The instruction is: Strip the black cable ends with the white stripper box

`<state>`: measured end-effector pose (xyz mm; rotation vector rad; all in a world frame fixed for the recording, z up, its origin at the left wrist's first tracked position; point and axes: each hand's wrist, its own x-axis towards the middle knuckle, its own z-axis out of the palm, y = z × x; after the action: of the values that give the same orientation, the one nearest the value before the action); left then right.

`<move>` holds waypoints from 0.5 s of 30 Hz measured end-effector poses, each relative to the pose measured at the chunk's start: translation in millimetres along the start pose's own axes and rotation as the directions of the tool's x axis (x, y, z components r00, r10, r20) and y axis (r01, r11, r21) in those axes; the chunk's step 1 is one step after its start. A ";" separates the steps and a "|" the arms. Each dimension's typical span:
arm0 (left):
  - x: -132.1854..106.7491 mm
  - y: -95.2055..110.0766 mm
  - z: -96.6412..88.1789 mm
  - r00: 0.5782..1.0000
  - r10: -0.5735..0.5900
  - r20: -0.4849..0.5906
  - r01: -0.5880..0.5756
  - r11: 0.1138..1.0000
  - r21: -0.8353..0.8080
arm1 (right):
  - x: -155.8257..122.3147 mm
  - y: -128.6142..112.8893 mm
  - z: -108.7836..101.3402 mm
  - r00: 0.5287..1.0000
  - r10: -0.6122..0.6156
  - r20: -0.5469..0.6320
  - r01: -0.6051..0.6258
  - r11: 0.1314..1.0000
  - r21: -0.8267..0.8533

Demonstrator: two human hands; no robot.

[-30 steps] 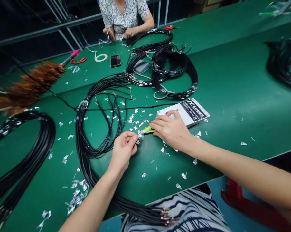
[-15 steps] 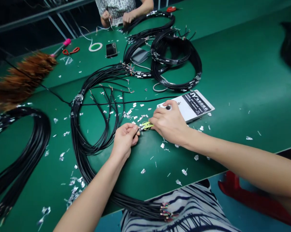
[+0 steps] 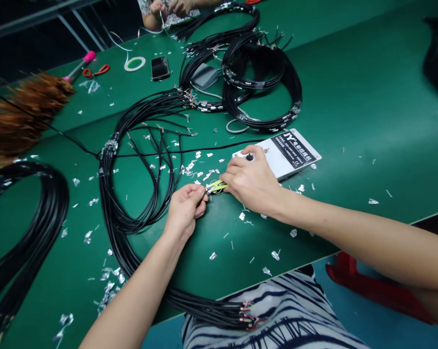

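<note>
My left hand (image 3: 186, 208) pinches the end of a black cable (image 3: 201, 198) between thumb and fingers. Closed around small yellow-green snips (image 3: 217, 186), my right hand (image 3: 250, 184) keeps their blades against the stripped cable tip. Fine wires at that tip are too small to tell apart. Behind the right hand lies a white box with a black label (image 3: 291, 150), its dark knob (image 3: 250, 156) showing by the knuckles. To the left curves a large bundle of black cables (image 3: 108, 194); its lower ends, with coloured wires bared (image 3: 248, 315), hang over my lap.
Foil scraps (image 3: 211, 255) litter the green table (image 3: 350, 145). Further back are coiled cables (image 3: 299, 87), a phone (image 3: 160, 68), tape (image 3: 134, 64), red scissors (image 3: 96, 71) and a brown duster (image 3: 26, 106). Another cable bundle (image 3: 55, 208) lies far left. A co-worker's hands (image 3: 170, 7) are opposite.
The whole view has shifted slightly, with the table's things sitting a little higher and further left. Both hands keep nearly the same hold on the cable and snips.
</note>
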<state>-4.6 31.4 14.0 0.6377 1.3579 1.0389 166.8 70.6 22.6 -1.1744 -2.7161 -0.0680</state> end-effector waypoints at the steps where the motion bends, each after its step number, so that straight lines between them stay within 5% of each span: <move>1: 0.0 0.1 -0.1 1.000 -0.001 0.001 0.001 1.000 -0.003 | -0.1 0.1 0.0 1.000 0.001 -0.003 -0.001 1.000 0.006; 15: -1.3 -0.7 -2.7 1.000 0.000 -0.009 0.000 1.000 0.029 | -7.1 -4.5 -10.8 0.998 -0.025 -0.050 0.025 1.000 0.012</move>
<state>-6.9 29.5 13.6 0.6548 1.3832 1.0246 169.9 61.2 32.1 -1.1204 -2.6846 -0.0825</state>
